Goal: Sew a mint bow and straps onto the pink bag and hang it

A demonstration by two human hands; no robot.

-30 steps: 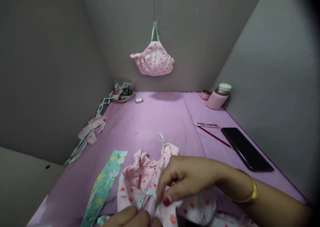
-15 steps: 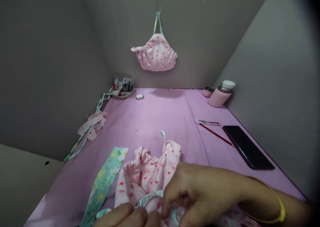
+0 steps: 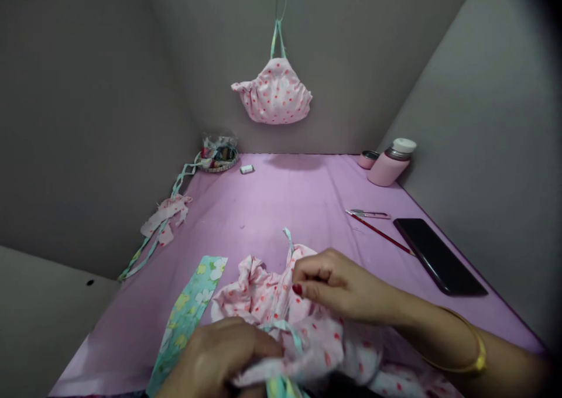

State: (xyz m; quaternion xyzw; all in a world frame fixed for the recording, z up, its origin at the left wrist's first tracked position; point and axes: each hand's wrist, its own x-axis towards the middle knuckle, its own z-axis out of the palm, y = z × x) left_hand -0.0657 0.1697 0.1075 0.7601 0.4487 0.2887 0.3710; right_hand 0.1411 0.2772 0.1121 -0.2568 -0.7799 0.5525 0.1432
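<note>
Pink cloth with red dots [image 3: 327, 339], perhaps a small garment, lies gathered at the near edge, with thin mint-green ties on it. My left hand [image 3: 219, 351] grips its near part, the thumb on top and the other fingers hidden under the cloth. Just above the cloth, my right hand [image 3: 329, 281] is closed in a pinch, thumb against curled fingers. What it pinches, if anything, is too small to see. A mint floral fabric strip [image 3: 188, 310] lies flat to the left of the cloth.
A dotted pink piece [image 3: 276, 93] hangs at the back. Around the table are a basket [image 3: 219, 161], a thread spool [image 3: 246, 169], fabric scraps [image 3: 169, 216], a pink bottle [image 3: 390, 164], its cup [image 3: 367, 159], thread snips [image 3: 371, 214], a red pencil [image 3: 381, 234] and a phone [image 3: 439, 257].
My right hand has risen off the cloth, up and away from my left hand. The near part of the cloth has been lifted and shifted in my left hand.
</note>
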